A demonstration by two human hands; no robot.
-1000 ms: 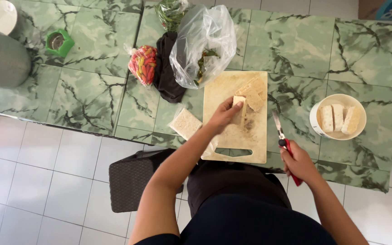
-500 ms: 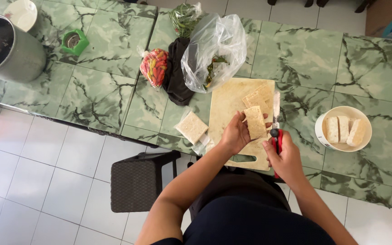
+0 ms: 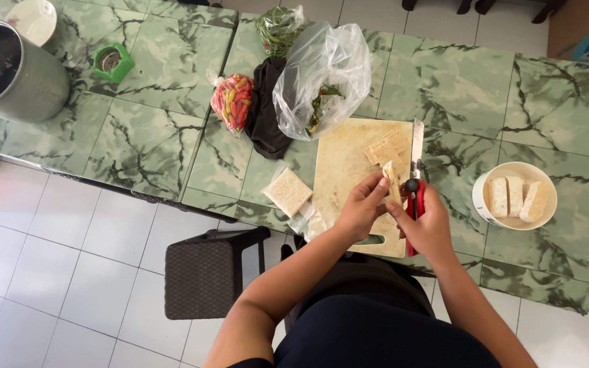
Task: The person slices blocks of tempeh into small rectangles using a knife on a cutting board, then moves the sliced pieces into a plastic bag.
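I hold a thin slab of tempeh (image 3: 391, 182) on edge over the cutting board (image 3: 349, 177), my left hand (image 3: 360, 208) pinching it between fingertips and thumb. My right hand (image 3: 429, 225) is closed around the red handle of a knife (image 3: 415, 170), whose blade points away from me, right beside the slab. To do this well, I think I should keep my left fingertips curled back from the blade, hold the slab steady and draw the edge through in one even stroke so the piece stays uniform.

Just beyond my left fingers, a small stack of cut pieces (image 3: 386, 146) lies on the board; I cannot count them. To the right of my right hand stands one white bowl (image 3: 489, 178) with three slices in it. Left of my left hand lies one wrapped block of tempeh (image 3: 287, 191). Farther out are one bag of red chillies (image 3: 233, 101), one clear bag of greens (image 3: 322, 82), and one metal pot (image 3: 15, 71).
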